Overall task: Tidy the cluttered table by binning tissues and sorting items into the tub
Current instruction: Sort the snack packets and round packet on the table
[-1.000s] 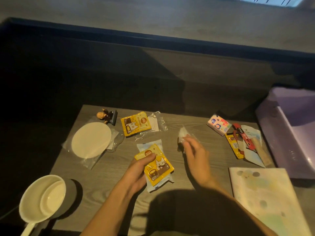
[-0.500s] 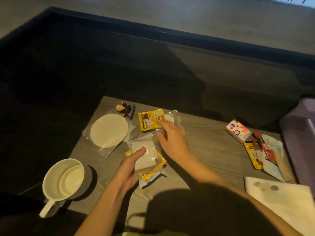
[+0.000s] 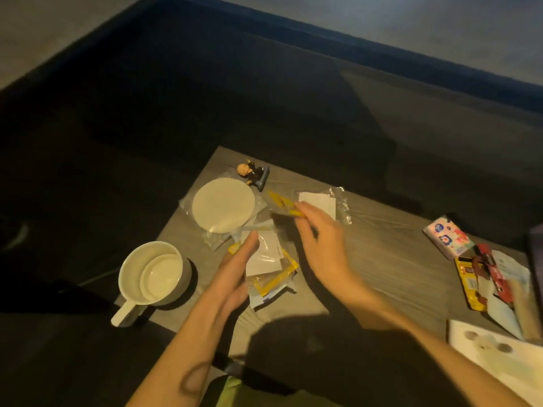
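My left hand (image 3: 235,277) grips a stack of flat packets (image 3: 266,264) just above the table: a white sachet on top and a yellow cat-print packet under it, thumb pressed on the white one. Another yellow packet (image 3: 280,199), blurred by motion, is pinched in the fingertips of my right hand (image 3: 320,239), which reaches over the stack. A clear wrapper with a white card (image 3: 321,201) lies just beyond that hand. The purple tub (image 3: 537,254) shows only as a dark sliver at the right edge.
On the wooden table (image 3: 388,254): a bagged white disc (image 3: 223,205), a small figurine (image 3: 254,173), a white handled cup (image 3: 152,274) at the left corner, a colourful tissue pack (image 3: 448,237), a pile of snack wrappers (image 3: 484,279), a patterned sheet (image 3: 499,359).
My right hand left the middle of the table, reached to the far yellow packet and lifted it. A white sachet now lies on the left hand's stack. The view has swung left.
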A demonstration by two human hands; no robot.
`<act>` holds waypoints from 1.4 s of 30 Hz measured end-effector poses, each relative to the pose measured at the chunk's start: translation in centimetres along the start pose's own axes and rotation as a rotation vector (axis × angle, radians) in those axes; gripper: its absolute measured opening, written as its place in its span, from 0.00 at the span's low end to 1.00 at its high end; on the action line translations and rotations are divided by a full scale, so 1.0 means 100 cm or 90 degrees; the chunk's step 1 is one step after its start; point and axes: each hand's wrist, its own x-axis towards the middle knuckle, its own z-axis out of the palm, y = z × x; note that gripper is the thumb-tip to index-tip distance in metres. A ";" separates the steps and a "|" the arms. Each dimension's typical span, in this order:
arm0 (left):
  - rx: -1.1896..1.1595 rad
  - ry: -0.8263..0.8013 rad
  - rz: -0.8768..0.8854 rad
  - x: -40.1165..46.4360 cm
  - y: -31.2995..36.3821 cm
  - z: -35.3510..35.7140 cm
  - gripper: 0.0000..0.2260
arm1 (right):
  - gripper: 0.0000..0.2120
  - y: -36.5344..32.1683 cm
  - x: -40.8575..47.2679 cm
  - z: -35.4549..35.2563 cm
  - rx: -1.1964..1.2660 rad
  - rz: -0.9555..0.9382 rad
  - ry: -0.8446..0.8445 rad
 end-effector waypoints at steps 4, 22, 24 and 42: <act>-0.028 -0.095 -0.030 -0.009 0.000 -0.003 0.33 | 0.32 -0.027 -0.051 0.002 -0.109 -0.061 -0.298; -0.022 0.079 -0.097 -0.054 -0.022 -0.035 0.20 | 0.30 -0.029 0.049 0.078 -0.418 -0.181 -0.351; -0.042 0.085 -0.096 -0.056 -0.024 -0.036 0.22 | 0.34 -0.029 0.047 0.090 -0.546 -0.213 -0.381; -0.091 0.002 -0.009 -0.038 -0.008 0.006 0.18 | 0.19 -0.025 -0.071 -0.019 0.014 -0.084 -0.272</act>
